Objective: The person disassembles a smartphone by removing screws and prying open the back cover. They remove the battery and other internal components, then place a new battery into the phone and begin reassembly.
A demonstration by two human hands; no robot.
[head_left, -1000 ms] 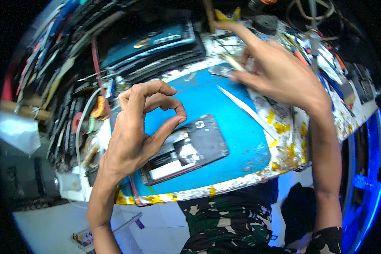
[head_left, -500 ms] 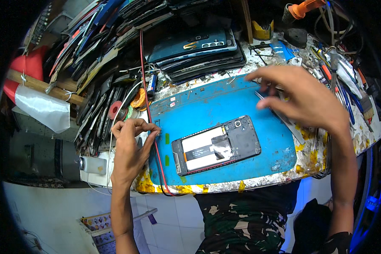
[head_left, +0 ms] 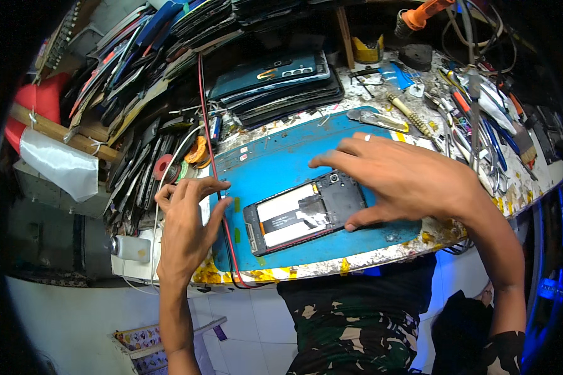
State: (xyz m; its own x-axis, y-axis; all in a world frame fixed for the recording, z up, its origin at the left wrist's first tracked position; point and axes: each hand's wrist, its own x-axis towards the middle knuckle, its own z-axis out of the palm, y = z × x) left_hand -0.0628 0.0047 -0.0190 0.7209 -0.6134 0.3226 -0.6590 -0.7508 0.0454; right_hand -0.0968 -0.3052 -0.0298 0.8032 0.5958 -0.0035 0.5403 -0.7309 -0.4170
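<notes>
An opened smartphone [head_left: 281, 220] lies face down on a blue work mat, its long white battery and black inner cover bare. My right hand [head_left: 406, 178] arches over the phone's right end, thumb and fingers spread on either side of it, holding nothing. Its thumb tip is at the phone's near edge; whether it touches cannot be made out. To the left of the phone, my left hand [head_left: 187, 222] is open with thumb and fingers apart. Beside its fingertips run a red and a black cable [head_left: 226, 234]. Small green strips [head_left: 237, 235] lie on the mat between that hand and the phone.
The blue mat [head_left: 281, 150] covers the middle of a paint-stained bench. Behind it stands a stack of phones or tablets [head_left: 275, 84]. A grey and yellow tool [head_left: 376, 119] rests on the mat's far edge. Tools crowd the right; a small bottle [head_left: 131, 248] stands left.
My right hand has come down and left, from beyond the phone's upper right to over its right end. My left thumb and fingers, pinched before, have parted. The view has shifted slightly.
</notes>
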